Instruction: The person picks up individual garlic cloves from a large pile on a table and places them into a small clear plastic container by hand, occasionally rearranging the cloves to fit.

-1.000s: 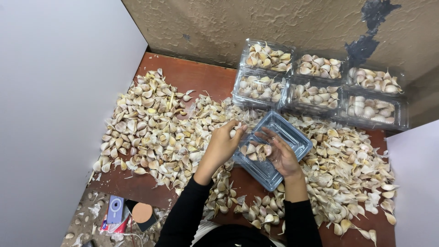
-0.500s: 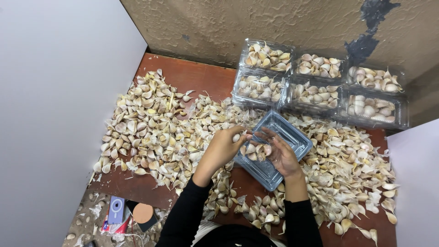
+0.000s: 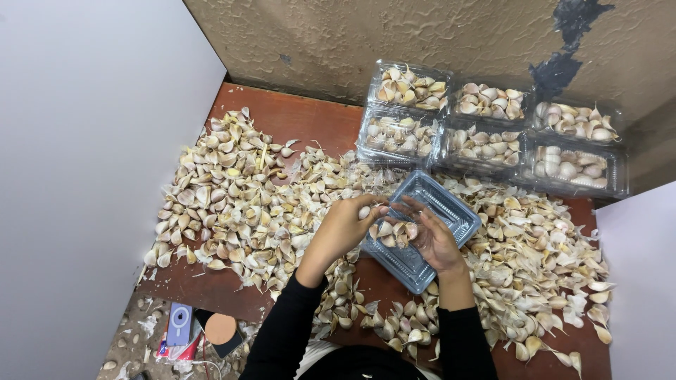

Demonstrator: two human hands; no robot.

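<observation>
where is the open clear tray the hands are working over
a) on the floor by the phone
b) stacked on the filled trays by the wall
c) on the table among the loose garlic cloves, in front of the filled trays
c: the open clear tray lies on the table amid loose garlic cloves, nearer the person than the filled trays; the left hand and right hand meet over it.

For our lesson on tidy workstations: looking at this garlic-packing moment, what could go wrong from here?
1. The clear tray is tilted in the right hand; the cloves inside might slide out.
2. The left hand pinches one clove at the tray's edge; it could drop into the loose pile.
3. Garlic lies close to the table edge; some may fall to the floor near the phone.
</observation>
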